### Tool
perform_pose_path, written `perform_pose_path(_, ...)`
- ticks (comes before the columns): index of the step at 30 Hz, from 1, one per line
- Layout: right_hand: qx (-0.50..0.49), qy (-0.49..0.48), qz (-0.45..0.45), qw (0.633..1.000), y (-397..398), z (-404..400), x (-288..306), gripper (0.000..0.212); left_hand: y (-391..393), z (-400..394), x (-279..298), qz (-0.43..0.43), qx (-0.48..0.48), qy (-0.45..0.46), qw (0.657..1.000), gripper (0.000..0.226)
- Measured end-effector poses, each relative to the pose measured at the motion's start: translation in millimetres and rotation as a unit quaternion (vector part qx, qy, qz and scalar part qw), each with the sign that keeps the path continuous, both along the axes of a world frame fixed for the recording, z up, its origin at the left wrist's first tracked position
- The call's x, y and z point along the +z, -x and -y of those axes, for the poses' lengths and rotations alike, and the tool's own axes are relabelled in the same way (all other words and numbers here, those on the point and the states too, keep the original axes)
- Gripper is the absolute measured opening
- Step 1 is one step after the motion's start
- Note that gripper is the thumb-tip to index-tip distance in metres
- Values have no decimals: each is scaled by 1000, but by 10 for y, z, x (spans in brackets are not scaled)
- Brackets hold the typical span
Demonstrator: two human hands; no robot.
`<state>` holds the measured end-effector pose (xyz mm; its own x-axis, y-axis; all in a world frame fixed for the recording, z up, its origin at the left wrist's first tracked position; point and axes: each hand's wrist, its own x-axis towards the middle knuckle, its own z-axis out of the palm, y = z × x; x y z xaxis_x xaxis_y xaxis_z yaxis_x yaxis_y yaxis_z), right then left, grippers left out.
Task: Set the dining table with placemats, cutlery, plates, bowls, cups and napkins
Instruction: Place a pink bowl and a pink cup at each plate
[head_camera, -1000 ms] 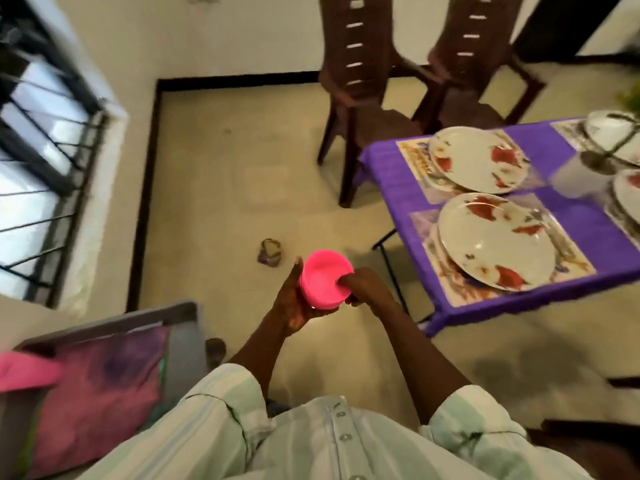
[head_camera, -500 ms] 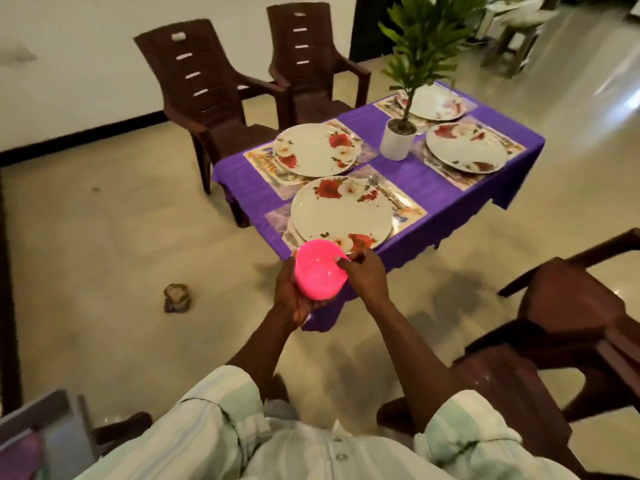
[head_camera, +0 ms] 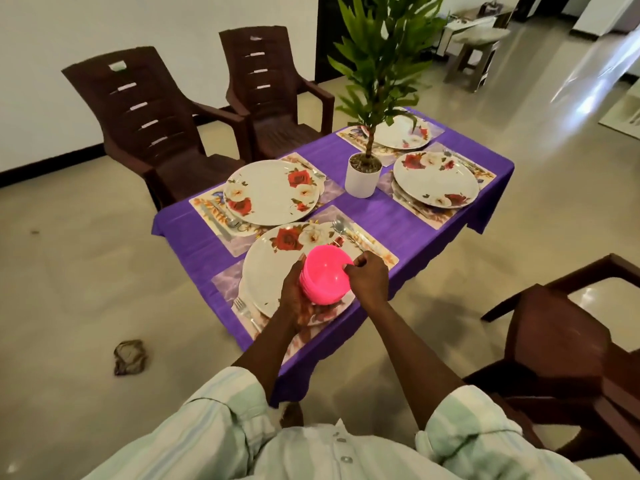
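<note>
Both hands hold one stack of pink bowls (head_camera: 325,277) over the nearest of four flowery plates (head_camera: 273,268): the left hand (head_camera: 294,296) cups its side, the right hand (head_camera: 367,280) pinches its rim. Around the potted plant (head_camera: 363,174) lie four placemats on the purple table (head_camera: 381,216). Three brown chairs stand on the shiny floor.

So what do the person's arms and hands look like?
Both hands, left and right, are bare, with no gloves, rings or watch visible. The forearms are bare too. The shirt has pale green and white stripes, small buttons and sleeves rolled up near the elbows.
</note>
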<state>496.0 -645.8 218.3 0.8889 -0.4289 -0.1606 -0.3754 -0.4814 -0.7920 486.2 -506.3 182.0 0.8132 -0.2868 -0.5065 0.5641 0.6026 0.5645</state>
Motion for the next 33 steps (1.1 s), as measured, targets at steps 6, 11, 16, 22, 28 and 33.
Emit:
perform_pose_path(6, 31, 33, -13, 999, -697, 10, 71, 26, -662, 76, -141, -25, 69, -63, 995, 46)
perform_pose_path(11, 68, 62, -15, 996, -1177, 128, -14, 19, -1026, 277, -146, -48, 117, -54, 990, 34)
perform_pose_path(16, 150, 75, 19, 986, -1721, 350, -137, 19, -1371, 556, -220, -71, 204, -72, 974, 52)
perform_pose_path(22, 221, 16, 41, 974, -2433, 827, -10, 18, -1548, 1114, -184, -38, 375, 40, 925, 47)
perform_pose_path(28, 227, -9, 19, 974, -2993, 1080, -23, 15, -1454, 1235, -168, -54, 467, 34, 882, 55)
perform_pose_path(33, 268, 0, -69, 961, -3093, 1043, -256, 19, -1347, 1167, -208, -63, 511, 25, 857, 67)
